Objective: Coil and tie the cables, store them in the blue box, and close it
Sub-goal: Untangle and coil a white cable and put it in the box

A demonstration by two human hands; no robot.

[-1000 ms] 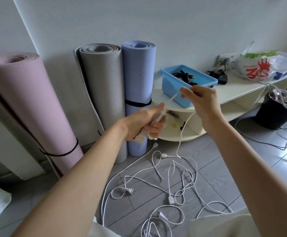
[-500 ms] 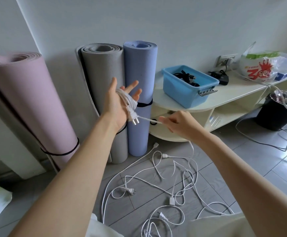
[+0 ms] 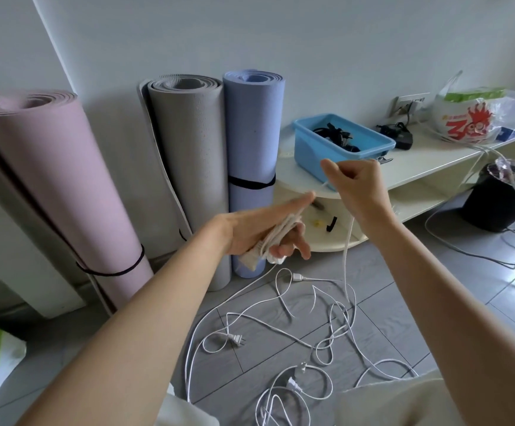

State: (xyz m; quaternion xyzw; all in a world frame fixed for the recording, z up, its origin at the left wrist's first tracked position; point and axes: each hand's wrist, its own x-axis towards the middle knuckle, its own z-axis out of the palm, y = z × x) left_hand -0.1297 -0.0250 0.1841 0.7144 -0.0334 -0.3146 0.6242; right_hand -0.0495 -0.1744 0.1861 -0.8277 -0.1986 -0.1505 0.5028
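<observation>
A white cable coil (image 3: 276,238) is wound round my left hand (image 3: 250,229), which reaches out above the floor; one finger points straight and the lower fingers bend under the coil. My right hand (image 3: 357,186) is raised in front of the blue box (image 3: 308,152) and pinches the same cable's free run (image 3: 346,256), which hangs down to the floor. The lidless box stands on a cream shelf unit (image 3: 428,162) and holds black cables (image 3: 336,136). More white cables (image 3: 280,333) with plugs lie tangled on the grey tiles.
Three rolled mats, pink (image 3: 50,179), grey (image 3: 194,155) and blue-violet (image 3: 253,133), lean on the wall at left. A black adapter (image 3: 399,136) and a plastic bag (image 3: 471,118) sit on the shelf top. A black bin (image 3: 495,207) with grey cords stands at right.
My left hand dropped and turned from palm-up to pointing forward with the coil on it. My right hand rose from below the shelf edge to the box front, drawing the cable up.
</observation>
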